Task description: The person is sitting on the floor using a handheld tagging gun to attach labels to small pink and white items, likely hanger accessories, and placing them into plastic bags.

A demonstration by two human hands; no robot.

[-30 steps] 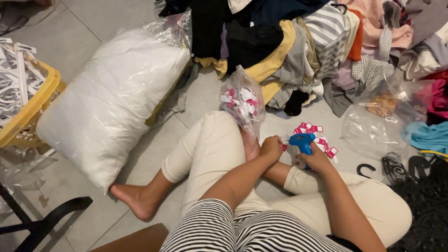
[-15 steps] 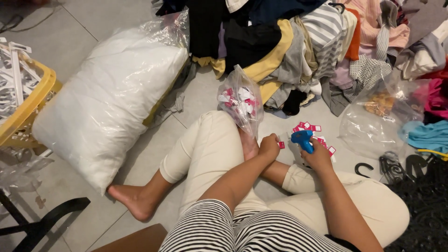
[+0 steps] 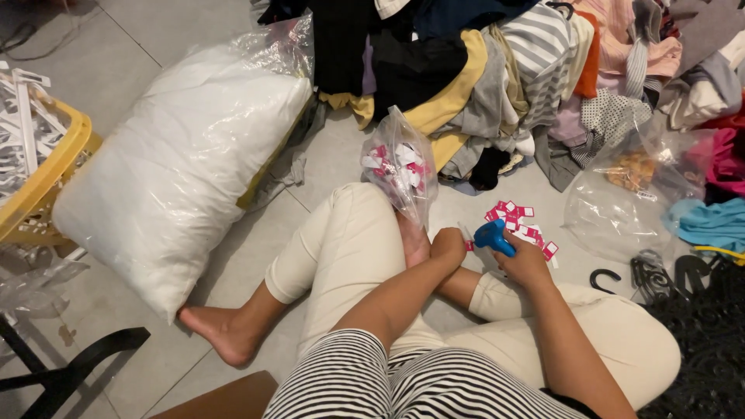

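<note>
Head view: a person sits cross-legged on a grey tiled floor, in cream trousers and a striped top, both hands working low in front of the knees. The right hand is wrapped around a blue tag gun, whose nose points left toward the left hand. That hand is closed in a loose fist; a small red tag shows just beside it at the gun's tip, but whether the fingers pinch it I cannot tell (the knuckles hide the grip). The two hands are near each other, almost touching at the gun.

Just beyond the gun lies a scatter of loose red-and-white tags on the floor. A clear bag of tags leans against the person's left knee, just above the left hand. To the right of the loose tags sits another clear bag with something brownish inside, and black hangers lie near the right knee.

A heap of clothes fills the top of the frame: striped, yellow, black, pink and teal pieces. At left a large white pillow in clear plastic rests on the floor, with a yellow basket of white hangers at the far edge.
</note>
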